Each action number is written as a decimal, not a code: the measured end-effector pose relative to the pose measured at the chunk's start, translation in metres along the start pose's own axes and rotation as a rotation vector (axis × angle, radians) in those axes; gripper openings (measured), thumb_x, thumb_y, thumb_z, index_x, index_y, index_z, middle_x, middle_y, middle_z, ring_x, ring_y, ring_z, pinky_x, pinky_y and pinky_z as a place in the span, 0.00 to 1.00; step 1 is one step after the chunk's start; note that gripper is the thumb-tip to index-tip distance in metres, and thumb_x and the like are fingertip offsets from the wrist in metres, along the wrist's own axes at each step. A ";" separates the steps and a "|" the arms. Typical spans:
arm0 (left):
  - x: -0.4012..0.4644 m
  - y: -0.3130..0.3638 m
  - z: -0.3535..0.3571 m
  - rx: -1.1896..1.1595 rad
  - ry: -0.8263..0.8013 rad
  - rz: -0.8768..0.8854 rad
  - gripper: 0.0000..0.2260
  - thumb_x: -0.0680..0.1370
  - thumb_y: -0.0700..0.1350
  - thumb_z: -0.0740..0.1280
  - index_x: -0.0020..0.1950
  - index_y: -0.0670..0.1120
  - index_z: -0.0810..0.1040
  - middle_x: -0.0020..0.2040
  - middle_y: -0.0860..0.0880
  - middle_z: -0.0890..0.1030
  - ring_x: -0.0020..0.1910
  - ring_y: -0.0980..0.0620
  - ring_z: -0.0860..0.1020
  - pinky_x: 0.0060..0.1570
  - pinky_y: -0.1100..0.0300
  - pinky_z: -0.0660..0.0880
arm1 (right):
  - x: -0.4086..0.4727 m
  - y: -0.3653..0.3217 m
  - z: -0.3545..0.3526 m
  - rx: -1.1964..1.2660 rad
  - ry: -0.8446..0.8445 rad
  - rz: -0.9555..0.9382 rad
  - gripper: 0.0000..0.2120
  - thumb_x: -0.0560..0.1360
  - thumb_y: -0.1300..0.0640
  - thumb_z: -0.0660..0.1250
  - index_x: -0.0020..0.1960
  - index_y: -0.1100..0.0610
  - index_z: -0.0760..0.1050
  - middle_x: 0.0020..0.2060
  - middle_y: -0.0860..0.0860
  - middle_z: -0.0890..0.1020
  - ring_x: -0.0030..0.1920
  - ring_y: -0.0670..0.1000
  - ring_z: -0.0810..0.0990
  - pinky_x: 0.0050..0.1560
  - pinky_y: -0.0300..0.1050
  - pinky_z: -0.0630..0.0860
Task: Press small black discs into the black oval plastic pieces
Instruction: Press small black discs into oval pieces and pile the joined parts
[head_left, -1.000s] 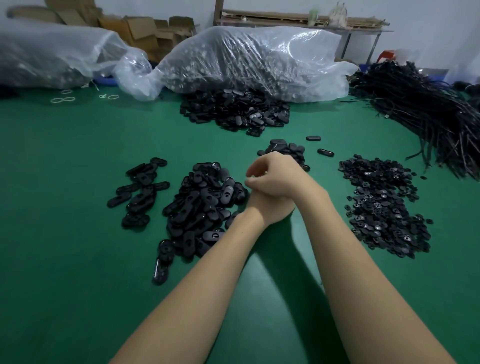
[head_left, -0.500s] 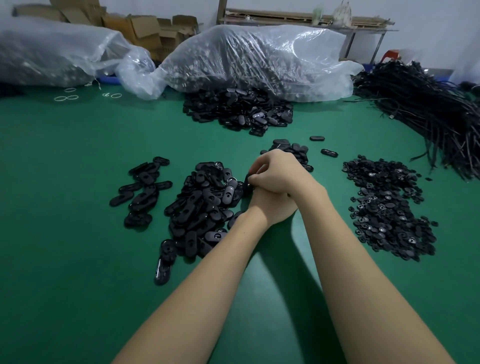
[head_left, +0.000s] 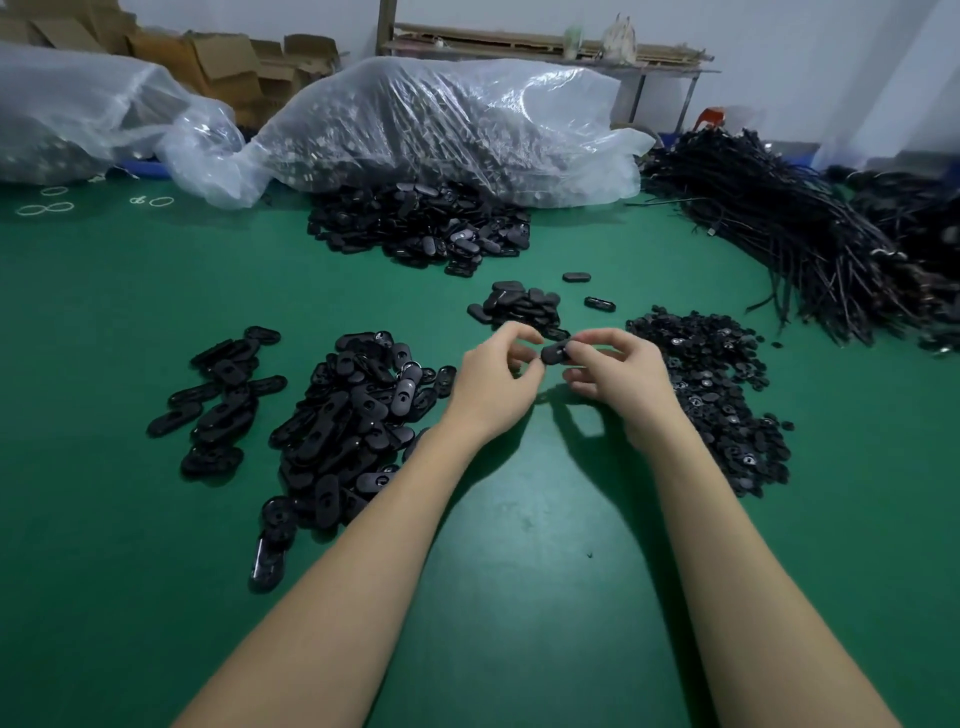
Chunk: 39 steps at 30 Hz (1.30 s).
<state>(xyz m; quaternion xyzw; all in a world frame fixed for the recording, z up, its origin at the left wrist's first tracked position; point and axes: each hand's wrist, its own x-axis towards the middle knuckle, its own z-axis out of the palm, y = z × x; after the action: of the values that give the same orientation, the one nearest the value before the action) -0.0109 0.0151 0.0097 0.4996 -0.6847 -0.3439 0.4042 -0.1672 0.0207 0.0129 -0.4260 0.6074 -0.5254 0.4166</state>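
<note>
Above the green worktop (head_left: 519, 519), the right hand (head_left: 618, 376) pinches a black oval plastic piece (head_left: 555, 352) in its fingers (head_left: 589, 340); the left hand (head_left: 493, 379), fingers curled, holds nothing visible. Pressing looks finished; next, probably set it down and fetch a small black disc from the right-hand pile (head_left: 717, 395).

You work on a smooth, matt green table (head_left: 104, 519) among semi-glossy black plastic oval pieces (head_left: 343, 415), crinkled clear plastic bags (head_left: 447, 119) and brown cardboard boxes (head_left: 218, 62).

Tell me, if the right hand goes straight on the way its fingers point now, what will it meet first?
Probably the left hand. The right hand points left, pinching a black oval piece, and the left fingertips sit just beside it. Depth is unclear.
</note>
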 end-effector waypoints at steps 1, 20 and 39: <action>0.003 -0.005 0.002 -0.023 0.015 -0.009 0.10 0.81 0.40 0.66 0.61 0.47 0.80 0.52 0.48 0.84 0.52 0.50 0.82 0.56 0.56 0.78 | -0.002 0.001 -0.003 -0.007 -0.011 -0.001 0.03 0.78 0.60 0.73 0.51 0.56 0.82 0.39 0.52 0.87 0.35 0.46 0.84 0.38 0.39 0.81; 0.001 -0.011 0.015 -0.532 -0.053 -0.130 0.10 0.78 0.33 0.70 0.56 0.43 0.84 0.49 0.48 0.86 0.48 0.55 0.83 0.51 0.66 0.77 | -0.005 0.007 -0.072 -0.884 0.217 -0.104 0.07 0.77 0.54 0.69 0.51 0.45 0.83 0.41 0.41 0.83 0.46 0.48 0.81 0.38 0.41 0.71; 0.003 -0.017 0.014 -0.526 -0.019 -0.108 0.19 0.77 0.32 0.71 0.57 0.56 0.81 0.53 0.51 0.83 0.47 0.61 0.82 0.42 0.69 0.77 | -0.015 -0.013 -0.035 -0.147 0.089 -0.080 0.04 0.78 0.55 0.70 0.47 0.50 0.84 0.39 0.43 0.88 0.33 0.43 0.74 0.34 0.33 0.72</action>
<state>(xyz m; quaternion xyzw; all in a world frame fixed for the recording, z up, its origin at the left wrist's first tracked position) -0.0171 0.0090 -0.0113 0.4100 -0.5480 -0.5355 0.4948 -0.1957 0.0436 0.0301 -0.4553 0.6448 -0.5141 0.3356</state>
